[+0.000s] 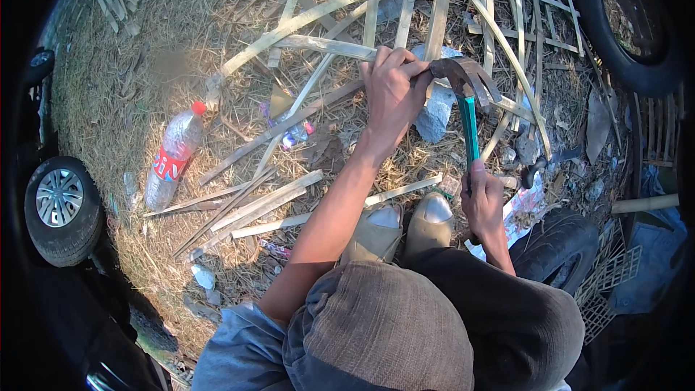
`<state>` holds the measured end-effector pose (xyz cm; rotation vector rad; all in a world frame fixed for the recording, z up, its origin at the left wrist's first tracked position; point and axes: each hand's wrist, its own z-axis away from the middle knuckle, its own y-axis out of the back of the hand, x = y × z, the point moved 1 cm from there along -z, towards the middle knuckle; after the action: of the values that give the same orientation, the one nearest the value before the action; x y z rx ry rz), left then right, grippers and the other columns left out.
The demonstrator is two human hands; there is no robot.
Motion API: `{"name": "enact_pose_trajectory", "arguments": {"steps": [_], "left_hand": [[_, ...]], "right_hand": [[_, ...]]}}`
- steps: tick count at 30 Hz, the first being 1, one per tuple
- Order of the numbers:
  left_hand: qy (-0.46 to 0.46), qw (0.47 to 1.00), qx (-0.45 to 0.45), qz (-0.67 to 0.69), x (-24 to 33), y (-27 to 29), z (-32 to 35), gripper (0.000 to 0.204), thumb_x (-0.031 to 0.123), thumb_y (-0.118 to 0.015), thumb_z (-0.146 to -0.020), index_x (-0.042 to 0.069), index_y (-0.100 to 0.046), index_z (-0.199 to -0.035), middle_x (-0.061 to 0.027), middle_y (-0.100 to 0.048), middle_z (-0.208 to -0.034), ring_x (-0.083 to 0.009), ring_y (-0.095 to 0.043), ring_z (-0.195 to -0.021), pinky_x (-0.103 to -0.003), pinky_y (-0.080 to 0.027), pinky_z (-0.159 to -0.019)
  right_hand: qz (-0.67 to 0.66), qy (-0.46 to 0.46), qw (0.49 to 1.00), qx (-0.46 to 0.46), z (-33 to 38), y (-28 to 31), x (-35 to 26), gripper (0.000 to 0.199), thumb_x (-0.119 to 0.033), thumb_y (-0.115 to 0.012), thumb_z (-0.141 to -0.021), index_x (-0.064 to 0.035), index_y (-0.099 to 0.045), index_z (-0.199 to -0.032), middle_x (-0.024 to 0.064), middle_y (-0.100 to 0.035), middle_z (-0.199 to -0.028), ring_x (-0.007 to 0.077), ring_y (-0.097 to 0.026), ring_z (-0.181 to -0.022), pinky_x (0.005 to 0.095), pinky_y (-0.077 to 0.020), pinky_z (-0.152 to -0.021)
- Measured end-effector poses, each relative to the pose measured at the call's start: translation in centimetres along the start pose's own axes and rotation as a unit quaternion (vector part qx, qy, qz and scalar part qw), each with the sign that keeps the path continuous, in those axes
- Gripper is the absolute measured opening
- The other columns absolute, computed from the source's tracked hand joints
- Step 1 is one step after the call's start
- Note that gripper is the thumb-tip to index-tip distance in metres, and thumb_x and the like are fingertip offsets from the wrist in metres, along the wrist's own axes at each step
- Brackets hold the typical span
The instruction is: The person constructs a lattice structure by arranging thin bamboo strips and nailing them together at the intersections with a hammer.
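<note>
My right hand (pixel 483 203) is wrapped round the lower handle of a claw hammer (pixel 470 127) with a green grip and a rusty head. The hammer's head rests close to the fingertips of my left hand (pixel 393 90). Those fingers are closed on a flat bamboo strip (pixel 326 45) where it meets upright slats. Whether a nail sits between them is hidden. The strip belongs to a lattice of crossed bamboo slats (pixel 438 11) spread before me, bounded by a long curved strip (pixel 340 1). A pale stone block (pixel 436 112) lies beneath the joint.
Loose bamboo strips (pixel 257 210) lie on the straw-covered ground near my shoes (pixel 428 228). To the left are a plastic bottle (pixel 174 156) with a red cap and a car wheel (pixel 61 199). Tyres (pixel 626 25) stand at the right, beside a plastic grid (pixel 615 275).
</note>
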<state>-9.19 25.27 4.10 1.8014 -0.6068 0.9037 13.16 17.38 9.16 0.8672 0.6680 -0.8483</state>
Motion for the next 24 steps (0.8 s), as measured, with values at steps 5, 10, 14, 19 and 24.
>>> {"name": "enact_pose_trajectory", "arguments": {"steps": [5,10,14,19,24], "left_hand": [[-0.013,0.999,0.027,0.036,-1.0,-0.1,0.3,0.019,0.023,-0.082,-0.083,0.010,-0.082,-0.097,-0.0001,-0.071,-0.093,-0.0186,-0.057,-0.097,-0.038,-0.031,-0.090],[-0.019,0.999,0.021,0.025,-0.7,-0.1,0.3,0.016,0.022,-0.081,-0.084,0.010,-0.081,-0.095,-0.0007,-0.071,-0.093,-0.0196,-0.058,-0.096,-0.040,-0.034,-0.090],[-0.008,0.994,0.032,0.108,-1.0,1.7,-0.1,0.014,0.011,-0.079,-0.087,0.003,-0.079,-0.098,-0.0058,-0.073,-0.092,-0.0223,-0.066,-0.087,-0.037,-0.047,-0.083],[0.011,0.990,0.022,0.140,-0.7,2.3,-0.7,0.012,0.009,-0.075,-0.091,0.000,-0.078,-0.098,-0.0088,-0.074,-0.091,-0.0199,-0.069,-0.078,-0.033,-0.051,-0.073],[-0.009,0.991,0.044,0.125,-0.5,2.5,-0.6,0.014,0.014,-0.076,-0.093,0.000,-0.078,-0.097,-0.0092,-0.074,-0.087,-0.0219,-0.068,-0.076,-0.034,-0.051,-0.071]], "right_hand": [[-0.013,-0.022,1.000,-0.001,0.0,0.0,-0.1,0.067,-0.054,-0.034,-0.111,-0.0100,-0.046,-0.062,-0.0043,-0.038,-0.051,0.0070,-0.037,-0.044,0.0273,-0.0263,-0.043],[-0.009,-0.021,1.000,-0.001,0.0,0.0,0.0,0.066,-0.052,-0.036,-0.112,-0.0086,-0.048,-0.063,-0.0037,-0.039,-0.053,0.0076,-0.037,-0.047,0.0281,-0.0273,-0.045],[-0.027,-0.060,0.998,-0.005,0.2,0.0,-0.7,0.068,-0.054,-0.035,-0.111,-0.0075,-0.049,-0.064,-0.0024,-0.041,-0.053,0.0087,-0.040,-0.049,0.0288,-0.0292,-0.047],[-0.052,-0.078,0.995,0.025,0.1,0.8,1.0,0.073,-0.062,-0.029,-0.109,-0.0080,-0.048,-0.063,-0.0009,-0.041,-0.050,0.0104,-0.041,-0.045,0.0286,-0.0303,-0.046],[-0.168,-0.154,0.973,0.031,0.7,1.3,0.7,0.069,-0.064,-0.033,-0.107,-0.0077,-0.051,-0.072,-0.0004,-0.041,-0.052,0.0111,-0.040,-0.042,0.0293,-0.0304,-0.041]]}}
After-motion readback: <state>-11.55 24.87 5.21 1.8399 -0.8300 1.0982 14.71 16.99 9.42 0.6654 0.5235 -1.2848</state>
